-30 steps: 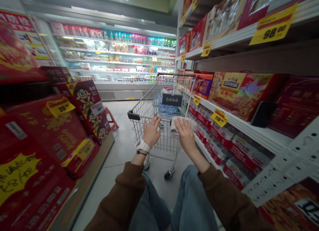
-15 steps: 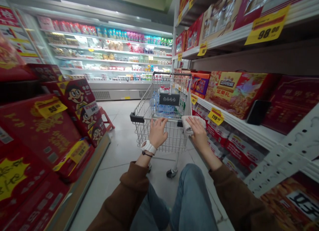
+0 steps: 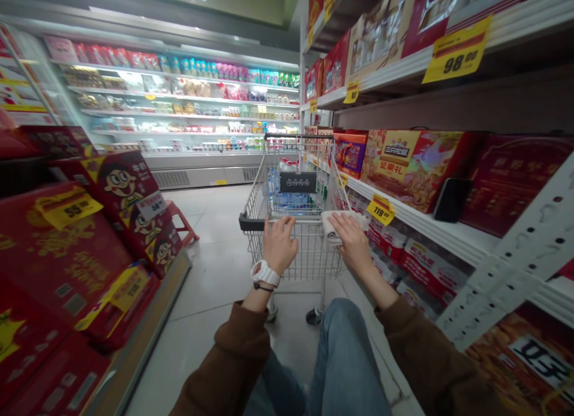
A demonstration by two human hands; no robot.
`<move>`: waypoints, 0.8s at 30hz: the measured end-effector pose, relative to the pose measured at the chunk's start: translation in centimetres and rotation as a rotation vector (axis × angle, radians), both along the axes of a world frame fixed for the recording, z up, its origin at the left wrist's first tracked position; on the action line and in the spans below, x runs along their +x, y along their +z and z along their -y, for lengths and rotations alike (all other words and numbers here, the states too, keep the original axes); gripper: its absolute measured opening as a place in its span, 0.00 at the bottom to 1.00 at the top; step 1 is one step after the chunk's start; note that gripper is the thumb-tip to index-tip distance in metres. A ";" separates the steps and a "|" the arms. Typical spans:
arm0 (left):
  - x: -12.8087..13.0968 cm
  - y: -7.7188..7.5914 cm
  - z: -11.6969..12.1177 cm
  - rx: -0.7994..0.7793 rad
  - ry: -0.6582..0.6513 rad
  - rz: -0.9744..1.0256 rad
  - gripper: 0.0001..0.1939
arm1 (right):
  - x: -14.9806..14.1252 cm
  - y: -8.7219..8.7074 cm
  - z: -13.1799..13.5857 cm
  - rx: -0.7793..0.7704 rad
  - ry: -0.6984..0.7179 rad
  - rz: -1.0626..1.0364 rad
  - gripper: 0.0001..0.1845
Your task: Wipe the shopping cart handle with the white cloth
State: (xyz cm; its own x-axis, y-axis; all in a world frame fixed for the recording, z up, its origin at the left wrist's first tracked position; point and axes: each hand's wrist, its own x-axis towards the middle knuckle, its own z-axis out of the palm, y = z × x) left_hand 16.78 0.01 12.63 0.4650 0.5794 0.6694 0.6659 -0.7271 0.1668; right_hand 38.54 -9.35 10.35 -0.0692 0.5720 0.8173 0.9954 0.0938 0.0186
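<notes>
A metal shopping cart stands in the aisle ahead of me. My left hand, with a white watch on the wrist, is wrapped over the cart's handle bar left of centre. My right hand presses a white cloth against the right end of the same bar, fingers curled over it. Bottled water and other goods lie inside the cart's basket, partly hidden by the wire. Brown sleeves and blue jeans fill the bottom of the view.
Shelves of red gift boxes with yellow price tags line the right side, close to the cart. Stacked red cartons and a red stool line the left. A lit refrigerated case crosses the far end. A black phone leans on the right shelf.
The cart has rolled forward along the aisle and both hands stayed on the handle. My right hand slid the cloth toward the bar's right end.
</notes>
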 end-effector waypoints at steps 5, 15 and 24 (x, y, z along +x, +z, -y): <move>-4.3 -0.1 -3.2 0.031 0.043 -0.019 0.28 | 3.3 -1.1 0.5 0.124 -0.153 -0.186 0.46; -3.5 -0.3 -3.8 0.005 0.001 0.029 0.28 | 1.9 -0.9 -2.2 0.029 -0.021 -0.039 0.47; -2.6 -0.7 -3.2 0.005 -0.033 0.057 0.27 | 5.0 -0.6 -1.6 0.039 -0.036 -0.105 0.45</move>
